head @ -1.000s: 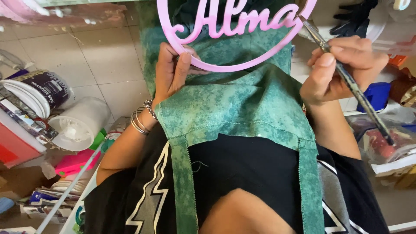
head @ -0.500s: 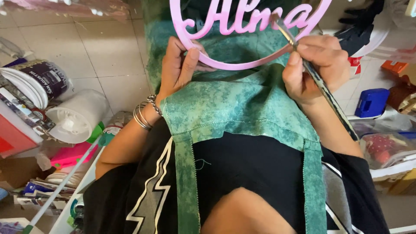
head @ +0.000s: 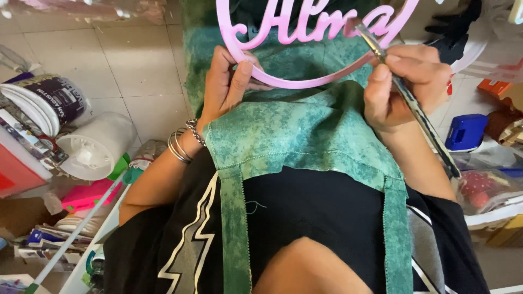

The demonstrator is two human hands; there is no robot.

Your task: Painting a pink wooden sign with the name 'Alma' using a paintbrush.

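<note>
1. The left hand [head: 231, 81] had its grip clamped on the lower left arc of a pink ring with cut-out script lettering [head: 305, 81]; the thumb lay over the front of the rim and the fingers curled behind it.
2. The right hand [head: 403, 90] had its grip closed, pencil-fashion, around a thin paintbrush [head: 414, 109].
3. The brush's long axis ran on a diagonal: from the right grip the bristle end rose up and to the left, while the handle trailed down and to the right, past the wrist.
4. The bristle tip met the ring at the last letter of the script, just above and to the left of the right grip (whether it truly touched or sat a hair off could not be told).
5. The ring therefore lay between the two grips, held up over a green mottled apron [head: 305, 136], with its top edge cut off by the frame.
6. The right hand was the nearer one to the spot under the bristles; the left hand sat across the ring, well apart from the tip.
</note>
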